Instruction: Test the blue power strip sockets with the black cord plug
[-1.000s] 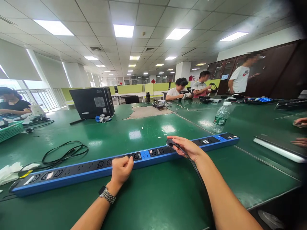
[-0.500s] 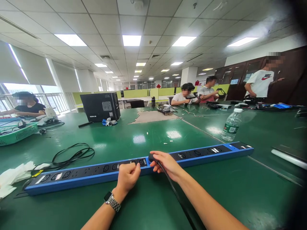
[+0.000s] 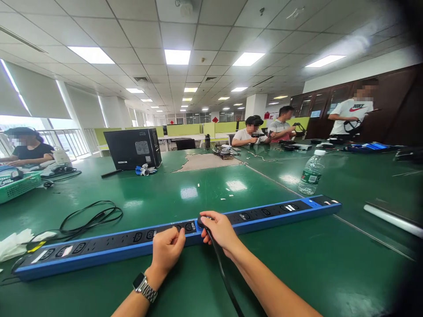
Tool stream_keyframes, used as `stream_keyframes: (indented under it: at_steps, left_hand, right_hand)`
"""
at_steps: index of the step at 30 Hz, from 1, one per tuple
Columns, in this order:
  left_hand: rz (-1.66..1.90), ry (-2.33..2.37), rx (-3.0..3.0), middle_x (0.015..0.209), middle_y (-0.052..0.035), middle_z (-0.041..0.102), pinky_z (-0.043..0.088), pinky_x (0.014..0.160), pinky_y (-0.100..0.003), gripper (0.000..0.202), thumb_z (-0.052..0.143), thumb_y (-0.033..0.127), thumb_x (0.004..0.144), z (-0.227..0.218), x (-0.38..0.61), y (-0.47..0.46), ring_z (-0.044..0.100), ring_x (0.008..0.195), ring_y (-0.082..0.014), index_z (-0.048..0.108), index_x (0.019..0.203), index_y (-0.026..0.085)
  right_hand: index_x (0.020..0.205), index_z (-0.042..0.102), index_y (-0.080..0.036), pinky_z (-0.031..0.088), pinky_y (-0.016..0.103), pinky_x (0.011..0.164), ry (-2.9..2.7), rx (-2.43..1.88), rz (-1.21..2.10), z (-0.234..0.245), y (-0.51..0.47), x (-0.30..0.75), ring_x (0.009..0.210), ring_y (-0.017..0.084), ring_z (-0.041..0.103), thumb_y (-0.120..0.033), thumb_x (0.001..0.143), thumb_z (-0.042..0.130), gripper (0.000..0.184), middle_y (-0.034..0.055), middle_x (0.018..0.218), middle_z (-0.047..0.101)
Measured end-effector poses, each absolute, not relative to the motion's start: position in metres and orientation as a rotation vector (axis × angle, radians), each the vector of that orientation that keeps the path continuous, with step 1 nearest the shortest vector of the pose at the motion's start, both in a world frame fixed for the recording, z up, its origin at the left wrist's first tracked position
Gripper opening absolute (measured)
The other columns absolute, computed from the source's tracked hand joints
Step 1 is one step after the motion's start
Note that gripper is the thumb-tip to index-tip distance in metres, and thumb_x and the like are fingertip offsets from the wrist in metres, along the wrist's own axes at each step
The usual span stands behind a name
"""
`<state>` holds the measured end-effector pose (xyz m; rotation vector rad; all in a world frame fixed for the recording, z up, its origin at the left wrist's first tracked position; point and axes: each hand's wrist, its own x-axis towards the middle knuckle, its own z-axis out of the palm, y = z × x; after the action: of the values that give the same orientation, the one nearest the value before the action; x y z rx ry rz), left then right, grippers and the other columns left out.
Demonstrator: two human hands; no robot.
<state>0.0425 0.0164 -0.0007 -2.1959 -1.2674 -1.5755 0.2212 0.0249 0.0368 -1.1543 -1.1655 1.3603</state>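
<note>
A long blue power strip with black sockets lies across the green table. My left hand, with a watch on its wrist, is curled against the strip's near edge and steadies it. My right hand is closed on a black plug that sits on the strip near its middle. The plug's black cable runs back toward me along my right forearm.
A coiled black cable and white tissue lie at the left. A water bottle stands beyond the strip's right end. A black computer case sits further back. Several people work at the table's far sides.
My right hand carried the plug leftward along the strip, from right of the blue middle section to a spot beside my left hand. The left hand stayed on the strip.
</note>
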Motion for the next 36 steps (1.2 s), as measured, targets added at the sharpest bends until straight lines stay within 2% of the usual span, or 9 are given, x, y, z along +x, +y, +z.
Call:
stream_keyframes:
  at_steps: [3,5,8,10,14,18,30,33,36]
  left_hand:
    - [-1.407,-1.369,-2.182,0.055,0.0035,0.049,0.035,0.054,-0.023,0.030,0.051,0.026,0.089,0.001,0.042,0.016,0.045,0.052,-0.0098,0.050,0.060,0.019]
    - [-1.248,-1.420,-2.222,0.076,-0.0013,0.063,0.043,0.067,-0.027,0.016,0.052,0.028,0.089,0.003,0.042,0.017,0.057,0.072,-0.0156,0.062,0.082,0.019]
    - [-1.077,-1.476,-2.223,0.105,-0.0061,0.068,0.046,0.085,-0.037,0.027,0.053,0.033,0.089,0.003,0.042,0.019,0.060,0.099,-0.0229,0.063,0.111,0.021]
    - [-1.005,-1.494,-2.210,0.115,-0.0077,0.067,0.045,0.092,-0.041,0.034,0.052,0.036,0.089,0.000,0.041,0.021,0.060,0.107,-0.0253,0.062,0.119,0.021]
    - [-0.878,-1.491,-2.248,0.121,-0.0081,0.067,0.044,0.095,-0.044,0.036,0.050,0.039,0.091,-0.005,0.040,0.023,0.060,0.111,-0.0264,0.063,0.121,0.022]
    - [-0.850,-1.488,-2.266,0.120,-0.0080,0.068,0.045,0.095,-0.045,0.036,0.050,0.040,0.091,-0.006,0.038,0.024,0.061,0.111,-0.0267,0.065,0.118,0.023]
    - [-0.883,-1.516,-2.275,0.119,-0.0068,0.068,0.044,0.095,-0.046,0.034,0.052,0.042,0.089,-0.005,0.039,0.023,0.061,0.110,-0.0267,0.067,0.115,0.025]
    - [-0.902,-1.502,-2.277,0.118,-0.0066,0.069,0.044,0.095,-0.044,0.034,0.052,0.043,0.089,-0.004,0.039,0.022,0.062,0.109,-0.0259,0.067,0.114,0.025]
    - [-0.909,-1.500,-2.271,0.118,-0.0066,0.069,0.044,0.095,-0.044,0.033,0.051,0.042,0.090,-0.003,0.040,0.021,0.062,0.108,-0.0251,0.067,0.114,0.025]
  right_hand:
    - [0.109,0.060,-0.011,0.038,0.018,0.035,-1.156,-1.166,1.319,0.036,0.024,0.217,0.036,0.012,0.054,-0.037,0.076,0.063,0.042,-0.0034,0.044,0.060]
    - [0.108,0.059,-0.011,0.037,0.017,0.034,-1.144,-1.185,1.320,0.035,0.025,0.215,0.035,0.012,0.054,-0.037,0.076,0.063,0.041,-0.0040,0.044,0.059]
    - [0.107,0.057,-0.013,0.036,0.017,0.033,-1.137,-1.211,1.342,0.034,0.026,0.212,0.033,0.012,0.053,-0.036,0.078,0.062,0.038,-0.0053,0.043,0.058]
    - [0.108,0.056,-0.013,0.035,0.016,0.032,-1.147,-1.220,1.365,0.033,0.027,0.212,0.033,0.012,0.054,-0.035,0.080,0.060,0.036,-0.0057,0.043,0.058]
    - [0.112,0.054,-0.014,0.032,0.015,0.031,-1.160,-1.217,1.390,0.034,0.026,0.213,0.034,0.011,0.055,-0.033,0.083,0.058,0.035,-0.0055,0.046,0.059]
    - [0.122,0.052,-0.014,0.033,0.015,0.031,-1.150,-1.229,1.425,0.034,0.024,0.215,0.035,0.011,0.055,-0.032,0.084,0.058,0.042,-0.0043,0.049,0.061]
    - [0.116,0.058,-0.008,0.035,0.018,0.036,-1.113,-1.047,1.397,0.039,0.022,0.215,0.036,0.009,0.050,-0.040,0.067,0.072,0.060,-0.0034,0.048,0.060]
    - [0.117,0.061,-0.012,0.036,0.019,0.038,-1.038,-0.883,1.312,0.054,0.024,0.234,0.037,0.008,0.047,-0.043,0.065,0.072,0.061,-0.0048,0.049,0.058]
    - [0.115,0.063,-0.014,0.032,0.018,0.036,-0.916,-0.957,1.193,0.062,0.033,0.276,0.037,0.007,0.045,-0.038,0.063,0.075,0.059,-0.0052,0.049,0.055]
